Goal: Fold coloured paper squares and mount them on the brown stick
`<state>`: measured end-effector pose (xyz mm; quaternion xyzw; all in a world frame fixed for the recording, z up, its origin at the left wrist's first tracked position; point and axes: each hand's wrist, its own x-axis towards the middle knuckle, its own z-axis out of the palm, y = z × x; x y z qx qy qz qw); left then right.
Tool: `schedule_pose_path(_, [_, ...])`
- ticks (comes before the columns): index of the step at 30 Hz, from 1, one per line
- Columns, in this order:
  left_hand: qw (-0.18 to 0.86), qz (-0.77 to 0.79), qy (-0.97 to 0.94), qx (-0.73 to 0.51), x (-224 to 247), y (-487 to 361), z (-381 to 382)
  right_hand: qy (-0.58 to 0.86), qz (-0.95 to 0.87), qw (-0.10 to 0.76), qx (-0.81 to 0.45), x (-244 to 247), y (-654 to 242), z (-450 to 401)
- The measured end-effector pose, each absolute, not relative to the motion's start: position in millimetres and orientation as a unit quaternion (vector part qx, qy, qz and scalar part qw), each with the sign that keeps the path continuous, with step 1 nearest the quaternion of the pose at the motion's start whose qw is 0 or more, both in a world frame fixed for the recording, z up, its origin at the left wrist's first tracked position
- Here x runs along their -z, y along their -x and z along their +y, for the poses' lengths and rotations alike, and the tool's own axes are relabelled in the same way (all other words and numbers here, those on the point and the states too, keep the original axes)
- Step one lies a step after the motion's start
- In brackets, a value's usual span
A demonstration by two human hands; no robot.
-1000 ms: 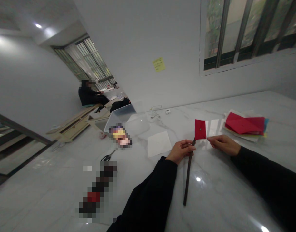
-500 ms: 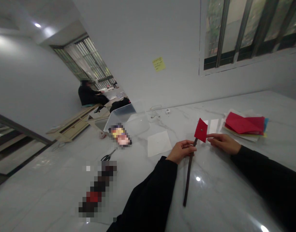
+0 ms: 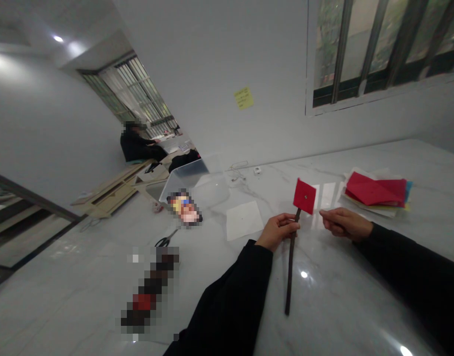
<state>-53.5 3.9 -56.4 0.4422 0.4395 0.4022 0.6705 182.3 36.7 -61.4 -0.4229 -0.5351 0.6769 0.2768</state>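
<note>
Left hand (image 3: 277, 231) grips a dark stick (image 3: 291, 267) topped by a red paper square (image 3: 304, 196), while the half-open right hand (image 3: 344, 223) has drawn away from the square.

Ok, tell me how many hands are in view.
2: the left hand grips a dark stick below a red square; the right hand is beside it, apart. The seated person's hands cannot be made out.
</note>
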Motion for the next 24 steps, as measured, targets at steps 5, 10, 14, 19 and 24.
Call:
schedule_pose_path(5, [0.67,0.438,-0.444,-0.404,57,54,4,0.464,-0.515,0.392,-0.605,66,-187,46])
schedule_pose_path(10, [0.665,0.436,-0.484,-0.365,53,54,2,0.526,-0.475,0.425,-0.564,73,-195,54])
schedule_pose_path(14, [0.656,0.43,-0.507,-0.357,53,54,1,0.495,-0.52,0.34,-0.607,76,-188,47])
schedule_pose_path(19, [0.659,0.437,-0.492,-0.363,56,55,3,0.465,-0.532,0.319,-0.632,75,-182,42])
schedule_pose_path(24, [0.666,0.424,-0.505,-0.35,54,54,2,0.475,-0.489,0.378,-0.626,72,-188,47])
